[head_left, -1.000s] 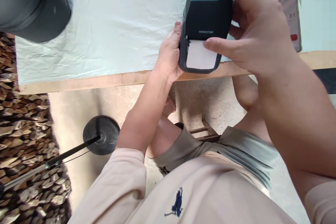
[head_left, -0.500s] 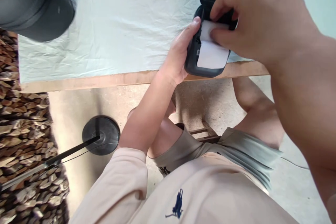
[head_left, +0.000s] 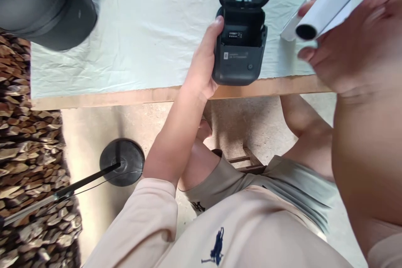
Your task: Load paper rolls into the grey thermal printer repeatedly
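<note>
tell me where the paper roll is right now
The paper roll is at the head view's upper right, held in the right hand, out of and to the right of the open printer.

Lighting bright and even, apparently daylight. The white cloth on the counter [head_left: 141, 42] is near overexposed. The right hand [head_left: 351, 46] and paper roll [head_left: 326, 4], close to the lens, are blurred. A sunlit patch falls on the floor [head_left: 94, 134]. Edges are stretched.

A pale cloth [head_left: 141, 42] covers the bench [head_left: 125, 96]. A black case [head_left: 44, 4] sits on its far left corner. Below, a round black stand base [head_left: 122, 161] rests on the floor beside stacked firewood [head_left: 28, 155].
</note>
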### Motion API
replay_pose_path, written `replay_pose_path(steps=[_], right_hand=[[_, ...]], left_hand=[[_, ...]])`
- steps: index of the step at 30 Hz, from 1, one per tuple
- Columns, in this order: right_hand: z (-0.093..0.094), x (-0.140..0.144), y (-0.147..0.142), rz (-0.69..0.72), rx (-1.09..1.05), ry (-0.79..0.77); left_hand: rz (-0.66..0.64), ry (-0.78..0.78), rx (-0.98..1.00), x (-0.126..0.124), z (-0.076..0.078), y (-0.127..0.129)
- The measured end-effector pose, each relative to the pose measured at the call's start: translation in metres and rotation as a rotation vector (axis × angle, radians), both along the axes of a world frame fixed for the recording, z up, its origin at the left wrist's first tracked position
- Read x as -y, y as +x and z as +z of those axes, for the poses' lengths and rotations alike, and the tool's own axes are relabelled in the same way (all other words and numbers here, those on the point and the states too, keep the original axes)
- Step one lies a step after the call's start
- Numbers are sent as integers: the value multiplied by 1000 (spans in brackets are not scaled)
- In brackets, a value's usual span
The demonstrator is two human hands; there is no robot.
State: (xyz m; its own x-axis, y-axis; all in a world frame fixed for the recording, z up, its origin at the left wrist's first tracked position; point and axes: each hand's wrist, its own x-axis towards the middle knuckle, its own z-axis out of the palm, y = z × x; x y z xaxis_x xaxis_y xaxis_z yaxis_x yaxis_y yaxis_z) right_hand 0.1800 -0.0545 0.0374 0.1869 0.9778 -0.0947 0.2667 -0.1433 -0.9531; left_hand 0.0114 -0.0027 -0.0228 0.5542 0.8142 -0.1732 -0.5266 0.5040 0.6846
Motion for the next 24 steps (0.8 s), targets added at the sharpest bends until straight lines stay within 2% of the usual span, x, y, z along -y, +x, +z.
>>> replay_pose_path(steps=[3, 6, 8, 11, 14, 17, 19, 21, 22, 24], right_hand=[[-32, 2, -3, -40, 5, -60], [-50, -1, -5, -117, 191, 54], [-51, -6, -3, -141, 366, 159], [-53, -17, 3, -69, 576, 218], [-58, -23, 8, 48, 687, 197], [-56, -19, 8, 74, 741, 231], [-48, -14, 10, -17, 776, 337], [-42, -13, 15, -180, 832, 436], [-41, -16, 18, -255, 848, 429], [-44, -26, 26, -334, 841, 300]], left_hand=[[19, 41, 10, -2, 2, -5], [35, 78, -7, -2, 3, -7], [49, 76, -33, -3, 2, -8], [65, 65, -91, -5, 0, -10], [81, 29, -181, -7, -1, -10], [81, 10, -165, -7, 2, -9], [66, 26, -117, -6, 4, -9], [54, 65, -68, -5, 4, -8], [49, 87, -43, -5, 4, -8], [42, 108, -9, -5, 2, -7]])
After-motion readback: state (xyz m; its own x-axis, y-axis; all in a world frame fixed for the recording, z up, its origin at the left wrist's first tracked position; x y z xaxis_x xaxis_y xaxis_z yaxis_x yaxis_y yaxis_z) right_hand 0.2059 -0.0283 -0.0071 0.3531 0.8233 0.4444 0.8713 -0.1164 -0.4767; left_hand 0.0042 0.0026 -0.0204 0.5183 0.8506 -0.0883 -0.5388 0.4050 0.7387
